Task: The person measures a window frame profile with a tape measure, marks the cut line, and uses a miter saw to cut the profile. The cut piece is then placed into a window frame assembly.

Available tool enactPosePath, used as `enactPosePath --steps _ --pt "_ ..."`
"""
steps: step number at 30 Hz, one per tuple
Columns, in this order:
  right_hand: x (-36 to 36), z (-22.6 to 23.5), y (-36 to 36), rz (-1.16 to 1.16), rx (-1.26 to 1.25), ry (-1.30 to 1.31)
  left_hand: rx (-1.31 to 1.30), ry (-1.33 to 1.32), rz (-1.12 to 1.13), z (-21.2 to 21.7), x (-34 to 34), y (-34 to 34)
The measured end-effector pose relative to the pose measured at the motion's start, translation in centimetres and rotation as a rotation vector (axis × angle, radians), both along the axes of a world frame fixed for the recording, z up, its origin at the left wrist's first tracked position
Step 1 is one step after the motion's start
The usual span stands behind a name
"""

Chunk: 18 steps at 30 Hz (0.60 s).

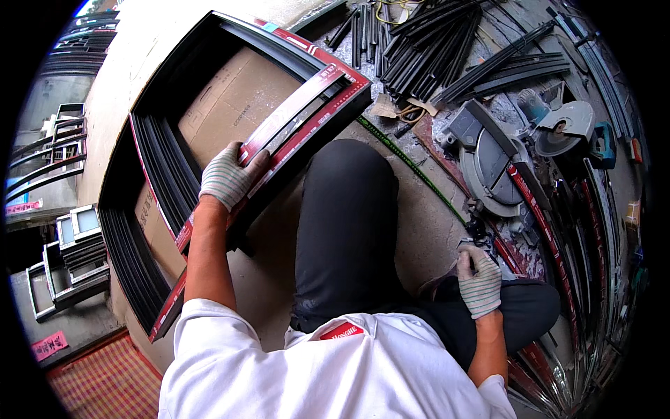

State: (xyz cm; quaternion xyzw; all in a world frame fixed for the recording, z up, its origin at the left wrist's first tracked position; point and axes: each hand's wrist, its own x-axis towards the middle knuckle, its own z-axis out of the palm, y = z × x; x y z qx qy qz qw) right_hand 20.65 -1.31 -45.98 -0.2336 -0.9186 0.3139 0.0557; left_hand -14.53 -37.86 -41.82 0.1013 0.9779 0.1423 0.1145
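A large black metal window frame [183,241] with red and white film along its edges lies at an angle on the left. My left hand [229,174], in a striped knit glove, is closed round the film-covered bar [296,115] at its near right side, with the thumb on top. Low on the right, beside my bent leg, my right hand [480,283] wears the same kind of glove. Its fingers are drawn together in a pinch; what they hold, if anything, is too small to make out.
Brown cardboard [237,94] shows inside the frame. At the right stands a mitre saw [492,167] with a blade guard [571,126] beyond it. Cut black profiles [440,52] lie piled at the back, long red-filmed profiles [551,237] at far right. Stacked small frames [77,241] stand left.
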Motion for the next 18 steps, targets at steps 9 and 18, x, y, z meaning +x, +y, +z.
enactPosePath --steps 9,18 --pt "-0.6 0.2 0.1 0.019 0.005 0.039 0.083 0.005 -0.004 -0.8 0.5 0.1" --pt "-0.9 0.2 0.6 0.052 0.020 0.028 0.120 0.005 0.004 -1.8 0.3 0.0"
